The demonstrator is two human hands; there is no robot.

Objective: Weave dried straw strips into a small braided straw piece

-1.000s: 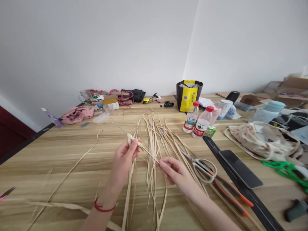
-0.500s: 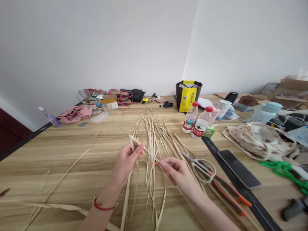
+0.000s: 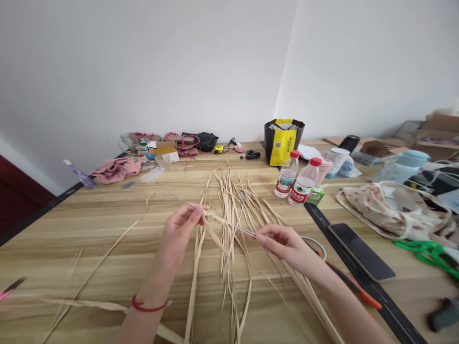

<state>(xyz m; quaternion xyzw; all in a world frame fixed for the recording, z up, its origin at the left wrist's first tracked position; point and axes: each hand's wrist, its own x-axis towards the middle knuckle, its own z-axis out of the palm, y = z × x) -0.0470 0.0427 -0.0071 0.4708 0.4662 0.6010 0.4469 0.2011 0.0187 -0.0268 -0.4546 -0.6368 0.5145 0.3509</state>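
Note:
A thin metal rod [image 3: 243, 230] is held slanting above the table between my two hands. Around its middle runs a wrapped section of pale straw strip [image 3: 218, 219], and a loose tail hangs down from the left end of it. My left hand [image 3: 176, 235] pinches the rod at that left end, with the rod's thin tip sticking out beyond the fingers. My right hand [image 3: 287, 246] has the rod's right end between thumb and fingers. Beneath both hands, a spread of long dry straw strips [image 3: 225, 196] lies on the wooden table [image 3: 107, 267].
Scissors [image 3: 316, 245] and orange-handled pliers [image 3: 371, 301] are partly hidden behind my right forearm. Two bottles [image 3: 301, 187], a phone [image 3: 361, 251] and a patterned cloth bag [image 3: 387, 210] stand or lie on the right. A pink cloth [image 3: 117, 170] sits at the back left.
My left hand has shifted left along the rod, exposing the wrapped section. My right hand has moved right and now covers more of the scissors and pliers. The view has shifted slightly.

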